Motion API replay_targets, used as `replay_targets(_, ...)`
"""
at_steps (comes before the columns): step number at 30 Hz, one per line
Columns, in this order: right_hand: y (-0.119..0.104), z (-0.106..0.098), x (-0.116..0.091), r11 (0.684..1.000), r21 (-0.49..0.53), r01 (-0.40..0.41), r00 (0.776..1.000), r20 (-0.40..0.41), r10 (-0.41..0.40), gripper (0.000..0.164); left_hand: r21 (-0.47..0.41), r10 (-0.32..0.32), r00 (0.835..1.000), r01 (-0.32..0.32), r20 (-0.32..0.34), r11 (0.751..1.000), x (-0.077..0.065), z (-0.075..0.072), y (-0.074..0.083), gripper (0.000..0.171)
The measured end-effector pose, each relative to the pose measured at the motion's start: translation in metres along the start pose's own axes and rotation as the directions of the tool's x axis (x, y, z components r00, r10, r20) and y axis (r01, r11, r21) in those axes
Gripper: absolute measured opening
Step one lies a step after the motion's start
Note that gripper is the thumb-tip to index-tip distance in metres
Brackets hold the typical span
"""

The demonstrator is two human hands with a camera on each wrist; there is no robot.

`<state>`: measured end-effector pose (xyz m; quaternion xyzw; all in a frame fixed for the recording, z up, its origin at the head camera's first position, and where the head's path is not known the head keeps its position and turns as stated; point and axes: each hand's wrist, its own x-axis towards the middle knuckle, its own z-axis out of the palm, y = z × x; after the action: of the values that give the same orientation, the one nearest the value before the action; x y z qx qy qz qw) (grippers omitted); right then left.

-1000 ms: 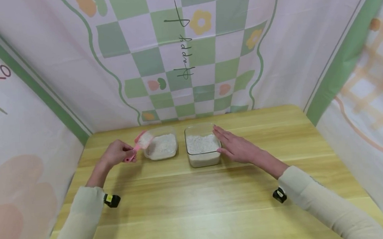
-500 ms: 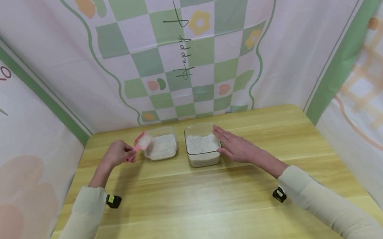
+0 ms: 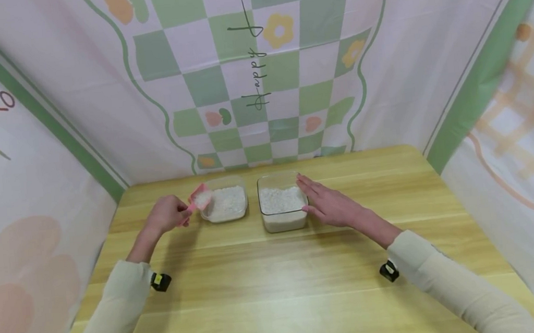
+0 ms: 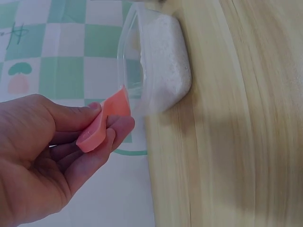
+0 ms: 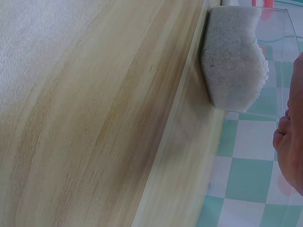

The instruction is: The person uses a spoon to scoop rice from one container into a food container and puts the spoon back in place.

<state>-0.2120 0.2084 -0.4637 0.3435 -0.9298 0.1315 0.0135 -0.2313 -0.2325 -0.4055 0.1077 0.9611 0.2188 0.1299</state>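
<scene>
My left hand (image 3: 164,215) pinches the handle of a small pink scoop (image 4: 113,109) between thumb and fingers. White grains that look like rice lie in the scoop's bowl (image 3: 201,198), which is held at the left rim of a low clear container (image 3: 224,218). That container also has white grains in it. To its right, a taller clear square container (image 3: 284,222) is filled well up with the same grains. With fingers extended, my right hand (image 3: 328,203) rests against the right side of the taller container. Only part of that hand shows in the right wrist view.
Both containers stand near the back of a wooden table (image 3: 277,291), with a narrow gap between them. A green and white checked cloth (image 3: 278,71) hangs behind the table, and printed cloths hang at both sides.
My left hand has shifted slightly to the right, and the scoop has turned a little at the low container's rim. The right hand and both containers have stayed in place.
</scene>
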Motion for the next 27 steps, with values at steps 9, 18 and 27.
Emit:
replay_targets(9,0.000,0.000,0.000,1.000,-0.006,0.004,1.000,-0.005,-0.004,0.068,0.120,0.007,1.000,-0.004,-0.028,0.993,-0.001,0.004,0.011,0.020)
replay_targets(18,0.000,0.000,0.000,1.000,-0.009,0.007,1.000,0.000,-0.007,0.069,0.166,0.004,0.996,0.011,-0.089,0.986,-0.001,0.011,0.013,0.013)
replay_targets(27,-0.002,-0.001,0.000,1.000,-0.007,0.000,1.000,0.004,0.000,0.068,0.242,0.038,0.989,-0.002,-0.143,0.970,-0.005,0.013,0.021,0.008)
